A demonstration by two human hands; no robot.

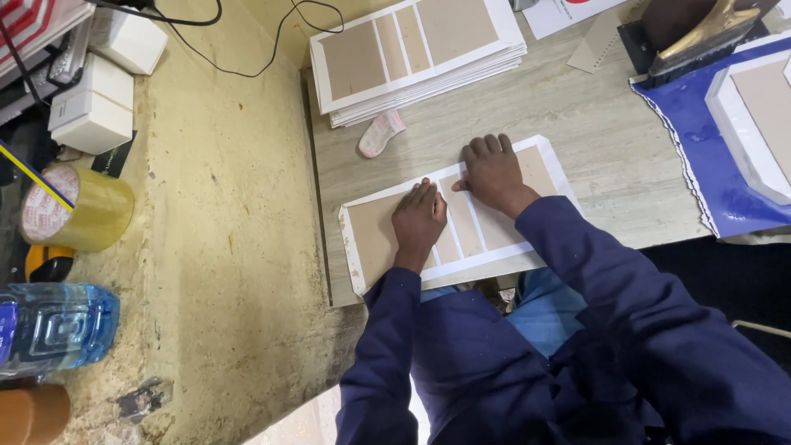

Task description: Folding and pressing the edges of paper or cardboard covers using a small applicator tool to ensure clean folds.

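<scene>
My two hands, left (418,218) and right (493,173), press flat, fingers spread, on one white sheet with four brown cardboard panels (375,235) on the pale wood-grain surface (610,140)

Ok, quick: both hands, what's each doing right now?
Left hand: open, flat on the white sheet with brown panels.
Right hand: open, pressing the same sheet.

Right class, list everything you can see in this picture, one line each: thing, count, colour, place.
Sheet with card panels: one, white and brown, near table edge, under both hands.
Stack of similar sheets: one, white and brown, far side.
Sock-like cloth: one, pink, beside the stack.
Table: one, pale wood.
Blue sheet: one, right.
Tape roll: one, yellowish, left ledge.
Water bottle: one, clear blue, lower left.
White boxes: about three, upper left.
Left hand: flat on sheet.
Right hand: flat on sheet.
</scene>
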